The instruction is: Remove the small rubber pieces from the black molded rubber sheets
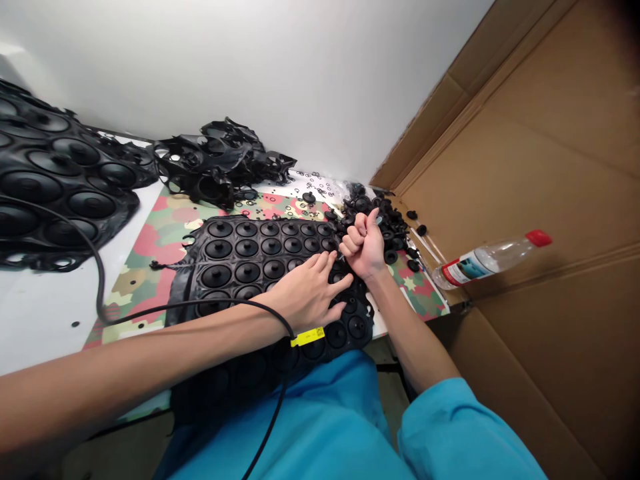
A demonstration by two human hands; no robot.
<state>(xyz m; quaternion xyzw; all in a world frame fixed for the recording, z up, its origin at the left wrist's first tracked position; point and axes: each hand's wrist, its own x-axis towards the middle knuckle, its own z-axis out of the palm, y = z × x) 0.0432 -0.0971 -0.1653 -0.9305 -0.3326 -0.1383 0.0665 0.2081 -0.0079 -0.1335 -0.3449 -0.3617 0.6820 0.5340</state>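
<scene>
A black rubber sheet [247, 248] with rows of round moulded discs, each with a raised centre, lies across the patterned board and hangs over the near table edge. My left hand [307, 292] lies on the sheet, palm down, with its fingers spread. Just above the sheet's right side, my right hand [364, 245] is closed with the thumb up. Its curled fingers hide whatever may be inside. Beyond that hand sits a pile of loose black rubber discs [395, 223]. A black cable with a yellow tag [311, 336] passes over my left forearm.
More moulded black sheets [75, 173] are piled at the left. Torn rubber scrap [215, 167] lies at the back, with small black rings [315, 180] scattered beside it. A plastic bottle [480, 263] with a red cap leans near the cardboard wall [550, 147] on the right.
</scene>
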